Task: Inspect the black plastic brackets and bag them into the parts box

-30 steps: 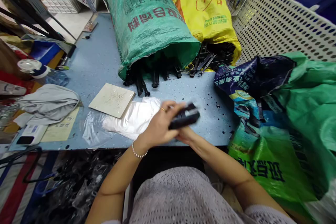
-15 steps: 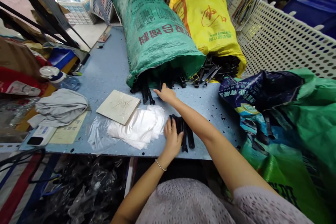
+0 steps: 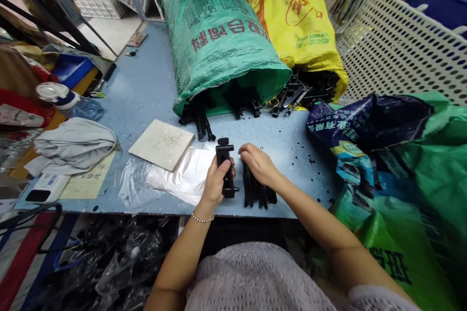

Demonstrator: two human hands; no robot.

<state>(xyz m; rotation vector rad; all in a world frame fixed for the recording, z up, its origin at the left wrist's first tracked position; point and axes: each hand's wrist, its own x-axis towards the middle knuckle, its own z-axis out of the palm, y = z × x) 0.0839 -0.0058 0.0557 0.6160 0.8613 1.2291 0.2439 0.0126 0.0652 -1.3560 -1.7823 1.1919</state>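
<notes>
My left hand (image 3: 216, 180) is wrapped around a black plastic part (image 3: 226, 167), long and blocky with short knobs sticking out at its ends, held upright above the table. Just right of it, my right hand (image 3: 258, 164) has its fingers curled together over the top of several long black plastic pieces (image 3: 255, 194) lying side by side near the front edge. Whatever its fingertips pinch, if anything, is hidden. Similar black pieces (image 3: 201, 124) poke out of the mouth of a green woven sack (image 3: 226, 43) beyond my hands.
A beige tile (image 3: 162, 143) rests partly on white plastic bags (image 3: 182, 177) to the left. A yellow sack (image 3: 302, 19) with black parts lies behind, beside a white perforated basket (image 3: 401, 43). Left are a grey cloth (image 3: 76, 143) and a water bottle (image 3: 71, 99); more sacks (image 3: 404, 146) fill the right.
My right hand has come back from the green sack's mouth to the black pieces near me. My left hand has moved left off the row and now holds up a black plastic part.
</notes>
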